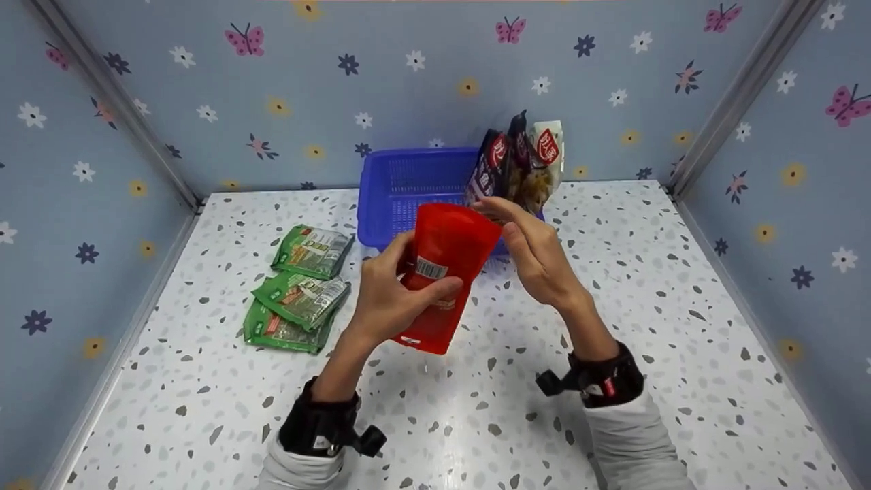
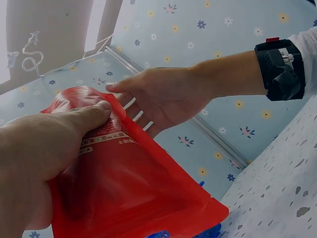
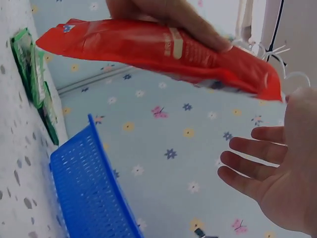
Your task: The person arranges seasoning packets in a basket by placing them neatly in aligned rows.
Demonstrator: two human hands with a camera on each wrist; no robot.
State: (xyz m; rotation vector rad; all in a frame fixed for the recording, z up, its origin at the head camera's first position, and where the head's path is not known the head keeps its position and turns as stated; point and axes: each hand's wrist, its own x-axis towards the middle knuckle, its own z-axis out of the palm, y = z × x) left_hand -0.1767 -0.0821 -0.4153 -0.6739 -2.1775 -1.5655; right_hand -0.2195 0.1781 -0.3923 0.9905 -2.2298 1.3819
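Note:
In the head view my left hand (image 1: 391,292) grips a red pouch (image 1: 452,238) with a barcode label, thumb across its face, holding it above the table. My right hand (image 1: 534,255) is beside the pouch's upper right edge. In the right wrist view that hand (image 3: 277,168) has its fingers extended and holds nothing. From the left wrist side, the thumb (image 2: 94,116) presses on the pouch (image 2: 124,178), which has pale printed lettering. Behind the hands stands a blue plastic basket (image 1: 384,170), partly hidden by the pouch and hands.
Several dark and pale food packets (image 1: 520,160) stand upright in the basket's right end. Left of the basket, green packets (image 1: 313,252) lie on the speckled white table (image 1: 218,381), two of them overlapping. Flower-patterned panels (image 1: 422,88) enclose the back and sides.

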